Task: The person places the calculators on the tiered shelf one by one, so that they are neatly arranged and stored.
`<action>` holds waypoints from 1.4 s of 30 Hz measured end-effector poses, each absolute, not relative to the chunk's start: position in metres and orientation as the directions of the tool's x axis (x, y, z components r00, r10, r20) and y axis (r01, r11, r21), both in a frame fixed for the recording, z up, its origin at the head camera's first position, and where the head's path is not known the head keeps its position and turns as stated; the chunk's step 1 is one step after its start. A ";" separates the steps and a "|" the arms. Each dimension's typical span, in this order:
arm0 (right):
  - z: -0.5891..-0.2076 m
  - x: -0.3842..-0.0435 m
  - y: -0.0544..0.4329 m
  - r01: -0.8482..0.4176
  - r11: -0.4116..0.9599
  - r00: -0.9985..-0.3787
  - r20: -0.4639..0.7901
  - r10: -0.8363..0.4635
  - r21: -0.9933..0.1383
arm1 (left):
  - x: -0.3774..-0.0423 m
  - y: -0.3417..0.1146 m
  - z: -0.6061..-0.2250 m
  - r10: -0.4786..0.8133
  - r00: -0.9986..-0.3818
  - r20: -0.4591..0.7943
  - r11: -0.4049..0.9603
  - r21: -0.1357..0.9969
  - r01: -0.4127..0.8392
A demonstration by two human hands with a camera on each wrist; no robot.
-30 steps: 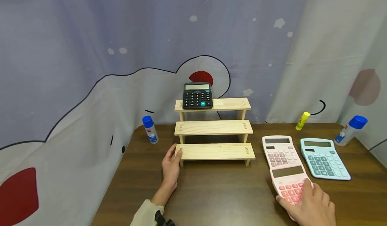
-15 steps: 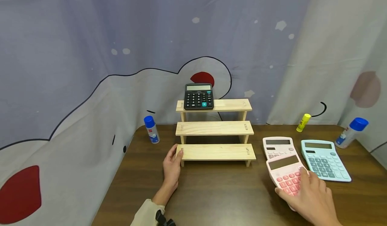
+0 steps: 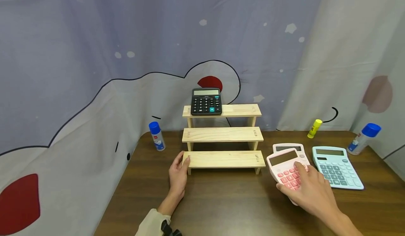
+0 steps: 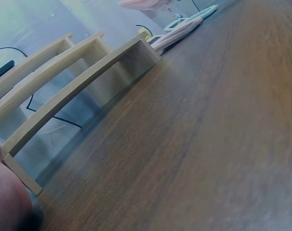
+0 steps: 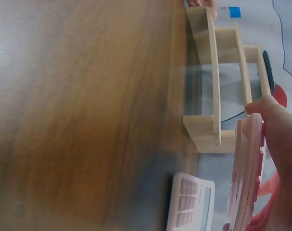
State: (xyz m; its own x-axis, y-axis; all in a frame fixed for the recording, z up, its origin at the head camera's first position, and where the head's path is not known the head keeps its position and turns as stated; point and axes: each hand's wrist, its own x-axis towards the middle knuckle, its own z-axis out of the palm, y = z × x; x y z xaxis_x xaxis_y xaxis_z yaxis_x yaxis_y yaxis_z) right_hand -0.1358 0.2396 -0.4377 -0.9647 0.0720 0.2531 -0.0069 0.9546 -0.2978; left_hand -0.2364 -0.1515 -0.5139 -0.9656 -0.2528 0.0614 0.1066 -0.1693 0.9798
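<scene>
My right hand [image 3: 313,192] grips a pink calculator [image 3: 282,160] by its edges, thumb at the near left side and fingers over its right side. In the right wrist view that calculator [image 5: 246,166] is seen edge-on, raised off the table. It partly covers a paler pink calculator [image 3: 299,147] lying behind it. My left hand [image 3: 178,178] holds the left end of the lowest board on a three-step wooden stand [image 3: 223,158], its thumb on top. A black calculator [image 3: 206,102] leans back at the left of the top step.
A light blue calculator [image 3: 336,165] lies on the brown table [image 3: 221,204] at the right. Behind it stand a yellow glue stick [image 3: 314,129] and a blue-capped bottle [image 3: 364,139]. Another blue-capped bottle [image 3: 157,136] stands left of the stand, before a printed curtain [image 3: 142,35].
My right hand has raised the pink calculator and carried it left and away from me, over the paler one, toward the stand. My left hand stays at the stand's lowest board.
</scene>
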 end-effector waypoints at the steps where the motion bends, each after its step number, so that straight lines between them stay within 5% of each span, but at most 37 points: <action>1: -0.436 -0.137 0.238 -0.010 0.955 -0.965 0.254 0.069 -0.297 | -0.237 -0.152 -0.514 -0.251 -0.966 0.061 -0.169 0.980 0.106; 9: -0.426 -0.152 0.228 -0.067 0.954 -0.952 0.306 0.027 -0.291 | -0.235 -0.152 -0.512 -0.248 -0.967 0.062 -0.168 0.980 0.106; 42: -0.339 -0.235 0.187 -0.072 0.959 -0.984 0.175 -0.024 -0.273 | -0.237 -0.153 -0.510 -0.238 -0.970 0.044 -0.164 0.983 0.085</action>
State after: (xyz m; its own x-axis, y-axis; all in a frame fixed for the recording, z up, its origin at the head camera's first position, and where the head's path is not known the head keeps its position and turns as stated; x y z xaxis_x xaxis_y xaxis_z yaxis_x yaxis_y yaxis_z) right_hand -0.2353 0.1873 -0.3391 -0.9843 -0.0244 0.1747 -0.0721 0.9594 -0.2727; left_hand -0.2370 -0.1534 -0.5104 -0.9703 -0.2377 0.0443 0.0850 -0.1641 0.9828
